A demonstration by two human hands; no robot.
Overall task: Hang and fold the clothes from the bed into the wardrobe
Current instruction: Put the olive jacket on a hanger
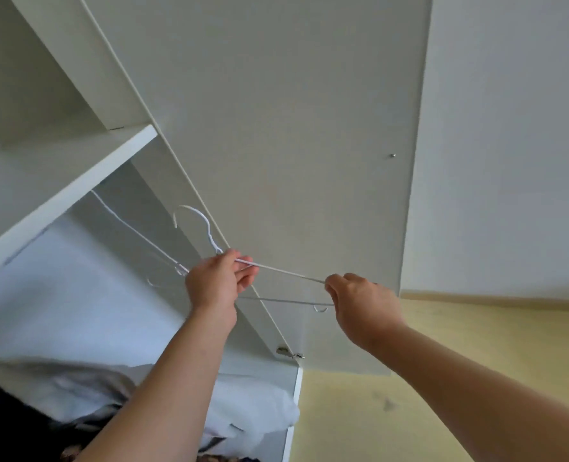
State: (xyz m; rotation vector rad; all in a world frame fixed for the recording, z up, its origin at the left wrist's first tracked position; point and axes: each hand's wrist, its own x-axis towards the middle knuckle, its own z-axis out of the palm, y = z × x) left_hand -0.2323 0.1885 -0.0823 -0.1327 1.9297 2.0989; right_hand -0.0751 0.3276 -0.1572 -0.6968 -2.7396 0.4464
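One hanger (286, 271), left hand (215, 281), right hand (359, 301) gripping

Both bare arms extended forward. Left hand (215, 281) pinches a white hanger (286, 271) near its neck. Right hand (359, 301) grips its end, fingers curled.
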